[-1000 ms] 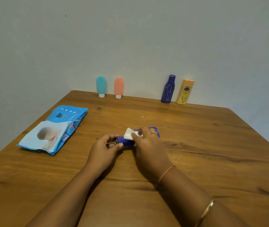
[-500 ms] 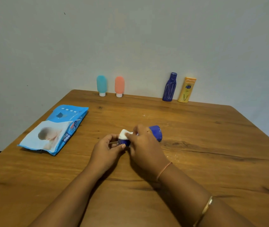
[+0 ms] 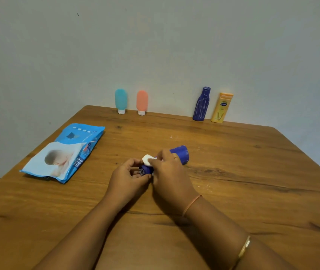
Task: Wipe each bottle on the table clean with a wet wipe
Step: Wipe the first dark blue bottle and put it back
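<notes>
A dark blue bottle (image 3: 180, 153) lies on its side in the middle of the wooden table (image 3: 252, 172). My left hand (image 3: 129, 177) grips its near, narrow end. My right hand (image 3: 170, 172) pinches a folded white wet wipe (image 3: 147, 159) and presses it on the bottle's body, hiding most of it. Against the wall at the table's far edge stand a teal bottle (image 3: 121, 100), a salmon bottle (image 3: 142, 102), a tall dark blue bottle (image 3: 202, 104) and a yellow bottle (image 3: 222, 107).
A blue pack of wet wipes (image 3: 65, 152) lies flat on the left part of the table, near its left edge. The grey wall rises right behind the four standing bottles.
My right hand has slid the wipe along the bottle toward my left hand, uncovering more of the bottle's far end. The left hand keeps its hold.
</notes>
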The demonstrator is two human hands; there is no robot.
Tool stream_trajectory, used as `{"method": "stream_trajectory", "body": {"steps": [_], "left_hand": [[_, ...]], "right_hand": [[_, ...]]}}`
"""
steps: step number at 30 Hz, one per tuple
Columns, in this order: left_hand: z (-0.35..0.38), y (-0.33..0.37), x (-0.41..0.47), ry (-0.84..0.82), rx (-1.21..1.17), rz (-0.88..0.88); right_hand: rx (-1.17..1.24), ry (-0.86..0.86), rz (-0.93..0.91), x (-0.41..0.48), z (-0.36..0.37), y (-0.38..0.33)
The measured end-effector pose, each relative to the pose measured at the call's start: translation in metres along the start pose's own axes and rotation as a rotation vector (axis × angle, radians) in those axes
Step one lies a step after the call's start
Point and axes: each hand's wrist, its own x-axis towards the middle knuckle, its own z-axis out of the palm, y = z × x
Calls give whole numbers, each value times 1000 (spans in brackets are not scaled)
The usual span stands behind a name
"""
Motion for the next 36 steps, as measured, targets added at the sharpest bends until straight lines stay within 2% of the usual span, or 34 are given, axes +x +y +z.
{"method": "stream_trajectory", "body": {"steps": [5,7,9,13,15,24,27,33,36], "left_hand": [[-3,2,0,-50,115,9],[-3,1,0,-51,154,23],[-1,1,-1,-33,184,40],[0,2,-3,5,188,123],[0,0,-2,4,186,154],[-2,-4,2,-32,277,173],[-1,-4,2,-23,312,166],[2,-4,3,2,268,164],[0,-4,5,-11,280,143]], "right_hand": [[-3,-9,249,19,-13,48],[-27,-21,285,23,-16,52],[-27,-21,237,18,-13,40],[-31,4,6,0,2,4],[-29,-5,9,0,1,4],[-43,-45,416,44,-16,75],[-67,-34,357,35,-12,60],[6,-30,56,10,-1,9],[43,-30,77,13,1,21]]}}
